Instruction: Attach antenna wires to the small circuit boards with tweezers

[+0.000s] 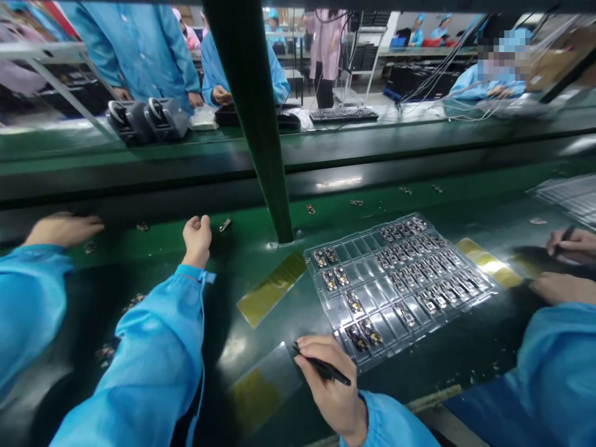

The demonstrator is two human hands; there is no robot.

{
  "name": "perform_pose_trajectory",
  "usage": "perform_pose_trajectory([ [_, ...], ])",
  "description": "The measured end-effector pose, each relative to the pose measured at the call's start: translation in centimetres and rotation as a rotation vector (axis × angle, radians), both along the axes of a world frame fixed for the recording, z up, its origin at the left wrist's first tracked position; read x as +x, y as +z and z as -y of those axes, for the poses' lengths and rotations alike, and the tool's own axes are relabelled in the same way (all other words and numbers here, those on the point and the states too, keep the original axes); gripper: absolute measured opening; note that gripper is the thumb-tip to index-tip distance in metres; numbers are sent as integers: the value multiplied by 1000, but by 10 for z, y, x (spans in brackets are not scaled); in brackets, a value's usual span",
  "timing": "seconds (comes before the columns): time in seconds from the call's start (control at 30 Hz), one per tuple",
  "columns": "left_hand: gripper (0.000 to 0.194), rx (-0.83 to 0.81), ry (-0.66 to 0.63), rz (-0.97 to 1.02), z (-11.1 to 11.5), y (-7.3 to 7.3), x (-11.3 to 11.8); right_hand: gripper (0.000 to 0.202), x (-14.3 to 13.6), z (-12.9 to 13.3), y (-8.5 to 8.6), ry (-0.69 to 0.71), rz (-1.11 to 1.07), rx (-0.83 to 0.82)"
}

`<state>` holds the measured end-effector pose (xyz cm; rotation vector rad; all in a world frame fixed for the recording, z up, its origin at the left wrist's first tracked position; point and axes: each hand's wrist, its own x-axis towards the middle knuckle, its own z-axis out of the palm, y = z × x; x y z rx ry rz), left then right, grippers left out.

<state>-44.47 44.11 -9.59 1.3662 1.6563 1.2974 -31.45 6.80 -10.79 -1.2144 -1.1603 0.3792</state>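
We see the two hands well apart: the left hand (pixel 197 241) reaches forward with its fingers curled, just beside a small, elongated, silver-and-dark part (pixel 225 225), and we cannot tell whether it has closed on anything; the right hand (pixel 336 398), nearer the body, is clamped around a slim black pen-shaped tool (pixel 331 371). We judge that the thumb and fingers grip this tool close to its tip for fine control. Just beyond and to the right of that hand, a transparent plastic compartment tray (pixel 358 249) lies flat, probably so that its rows stay level and within reach; its compartments seem to keep the small, dark-and-silver circuit boards (pixel 435 270) apart and facing alike. Between the hands, a translucent yellow rectangular strip (pixel 272 290) lies on the glossy dark green tabletop (pixel 223 285), whose sheen reflects the lights. Left of the left hand we notice a co-worker's hand (pixel 65 230), and at the far right another co-worker's hand (pixel 577 246). Beyond both hands a slanting green post (pixel 254 118) meets the surface, and farther off, a black keyboard (pixel 343 115) and two dark grey rounded devices (pixel 170 119) stand before people in blue coats, in a busy workroom.
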Motion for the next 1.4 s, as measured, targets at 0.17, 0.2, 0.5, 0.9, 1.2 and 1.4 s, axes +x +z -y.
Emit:
perform_pose_trajectory([
  [0.17,33,80,-142,-172,59,-5,-11,25,-2,8,3,34,28,-10],
  [0.2,31,84,-236,-203,82,-4,-11,25,-1,14,6,37,44,-12],
  [0.5,41,194,-1371,-636,298,0,-5,16,81,69,40,-252,203,-382],
  [0.9,27,257,-1216,-400,293,-10,-5,16,96,42,25,-170,783,-990],
  [1.2,25,182,-1228,-333,292,-8,-6,7,97,47,24,-168,629,-929],
  [1.4,22,197,-1223,-322,291,-7,-8,19,118,51,30,-253,483,-811],
])
